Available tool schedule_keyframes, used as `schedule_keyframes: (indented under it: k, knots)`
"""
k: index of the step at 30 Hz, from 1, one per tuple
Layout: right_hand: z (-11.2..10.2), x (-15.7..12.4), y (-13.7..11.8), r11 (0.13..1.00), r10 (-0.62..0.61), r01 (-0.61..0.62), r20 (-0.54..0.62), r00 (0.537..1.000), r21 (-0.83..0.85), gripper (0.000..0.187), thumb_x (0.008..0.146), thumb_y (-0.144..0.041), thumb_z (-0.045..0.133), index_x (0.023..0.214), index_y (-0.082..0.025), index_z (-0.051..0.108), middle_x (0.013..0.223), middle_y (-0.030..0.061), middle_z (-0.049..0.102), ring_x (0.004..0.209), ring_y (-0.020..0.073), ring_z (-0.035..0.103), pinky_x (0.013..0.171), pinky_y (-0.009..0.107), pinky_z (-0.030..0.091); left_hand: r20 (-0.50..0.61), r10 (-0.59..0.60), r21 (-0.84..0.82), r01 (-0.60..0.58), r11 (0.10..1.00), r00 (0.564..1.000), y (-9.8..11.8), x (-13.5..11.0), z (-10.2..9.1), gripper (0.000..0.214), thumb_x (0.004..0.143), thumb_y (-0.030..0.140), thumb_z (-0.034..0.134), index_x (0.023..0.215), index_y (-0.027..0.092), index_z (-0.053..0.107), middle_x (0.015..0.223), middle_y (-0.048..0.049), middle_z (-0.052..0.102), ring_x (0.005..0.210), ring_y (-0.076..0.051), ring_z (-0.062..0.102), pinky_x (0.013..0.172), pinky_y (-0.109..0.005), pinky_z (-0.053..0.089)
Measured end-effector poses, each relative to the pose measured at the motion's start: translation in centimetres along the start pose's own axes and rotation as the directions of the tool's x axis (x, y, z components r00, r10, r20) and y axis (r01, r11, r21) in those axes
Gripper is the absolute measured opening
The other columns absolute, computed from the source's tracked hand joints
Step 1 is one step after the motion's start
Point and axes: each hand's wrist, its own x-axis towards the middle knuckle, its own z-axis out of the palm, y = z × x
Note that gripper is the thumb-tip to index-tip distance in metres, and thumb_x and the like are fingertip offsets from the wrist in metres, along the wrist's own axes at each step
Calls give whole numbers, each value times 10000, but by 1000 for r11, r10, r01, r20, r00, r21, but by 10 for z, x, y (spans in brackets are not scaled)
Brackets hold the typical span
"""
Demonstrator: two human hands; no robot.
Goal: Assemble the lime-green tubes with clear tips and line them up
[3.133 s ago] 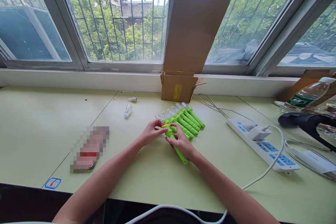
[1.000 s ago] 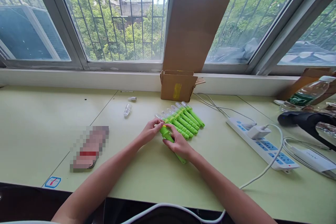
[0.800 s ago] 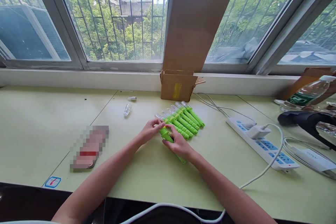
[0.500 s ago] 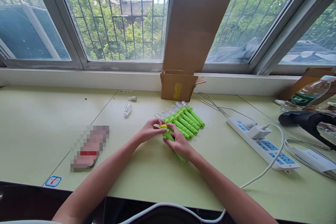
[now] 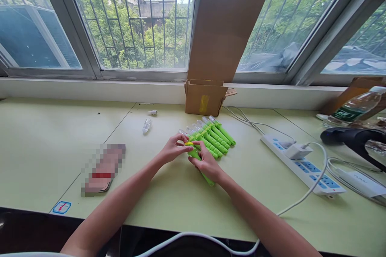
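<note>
Between my hands is a green plastic tube (image 5: 207,179), slanting with its lower end toward me and to the right. My right hand (image 5: 208,164) is closed around its upper part. The fingers of my left hand (image 5: 172,150) pinch at a yellow ring (image 5: 189,143) on the tube's top end; my fingers partly cover that end. Just beyond my hands lies a row of several similar green tubes (image 5: 214,139) with clear caps, side by side on the table. Farther left are a clear plastic cap (image 5: 147,125) and a small whitish nozzle-like piece (image 5: 152,112).
A brown cardboard box (image 5: 204,98) stands against the window sill with its flap up. At right lie a white power strip (image 5: 301,165), cables and a plastic bottle (image 5: 356,106). A blurred-out phone-like object (image 5: 104,168) is at left. The table's (image 5: 169,217) front edge runs below my forearms.
My hands stay almost in place, shifting very slightly right with the tube. The left fingers have moved a little around the yellow ring.
</note>
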Motion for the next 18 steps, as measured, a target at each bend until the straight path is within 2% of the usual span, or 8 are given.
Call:
schedule_keyframes:
  k: [5, 10, 18]
  knots:
    - [0, 1, 1, 996, 48, -50, 17, 999, 78, 445, 775, -279, 601, 1157, -232, 377, 537, -89, 461, 412, 92, 422, 408, 200, 338, -28, 46, 107, -43, 993, 999, -1, 1, 0, 306, 680, 389, 717, 746, 154, 533, 952, -50, 564, 948, -179, 549, 827, -345, 455]
    - [1, 1, 3, 988, 61, -62, 15, 998, 141, 444, 770, -293, 609, 1147, -228, 383, 522, -89, 479, 405, 103, 454, 399, 206, 366, -46, 166, 218, -153, 964, 985, 0, 2, 1, 268, 694, 393, 703, 736, 167, 564, 944, -54, 559, 1025, -204, 517, 827, -335, 440]
    - [0, 3, 1, 975, 63, -66, 22, 998, 212, 434, 766, -283, 612, 1131, -222, 386, 499, -92, 483, 393, 104, 451, 393, 209, 377, -75, 256, 312, -221, 924, 964, 2, 1, 3, 254, 700, 384, 702, 696, 171, 564, 908, -61, 574, 965, -196, 535, 843, -354, 432]
